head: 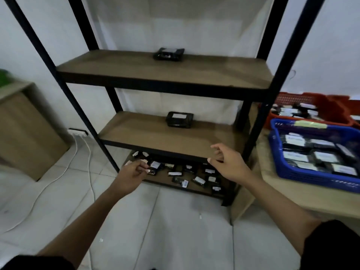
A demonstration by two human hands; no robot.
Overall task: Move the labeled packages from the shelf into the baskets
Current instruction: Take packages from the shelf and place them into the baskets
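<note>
A black metal shelf unit with brown boards [163,71] stands ahead. One black package [169,53] lies on the upper board, another with a white label [179,119] on the middle board. Several small labeled black packages [198,180] are scattered on the bottom board. My left hand [132,175] hovers in front of the bottom board's left end, fingers loosely curled, holding nothing I can make out. My right hand [228,162] is spread open at the middle board's front edge. A blue basket [288,172] and a red basket [331,106] at the right both hold labeled packages.
The baskets rest on a light wooden table [292,199] right of the shelf. A beige cabinet [25,133] stands at the left. White cables [85,152] run from a wall socket across the tiled floor.
</note>
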